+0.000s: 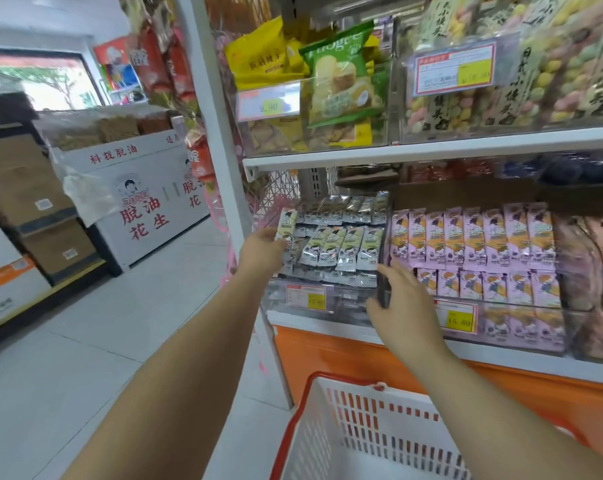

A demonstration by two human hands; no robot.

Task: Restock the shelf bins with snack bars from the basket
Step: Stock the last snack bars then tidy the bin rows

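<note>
Snack bars (348, 247) in shiny pale-green and silver wrappers fill the clear bin (345, 304), the left hand (262, 252) gripping one at its left edge, the right hand (405, 308) with fingers spread at its front.

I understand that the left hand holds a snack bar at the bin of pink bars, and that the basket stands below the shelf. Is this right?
Not quite. The head view shows the left hand holding the snack bar at the bin of grey-green bars, which is left of the pink bars. The basket does stand below the shelf.
</note>
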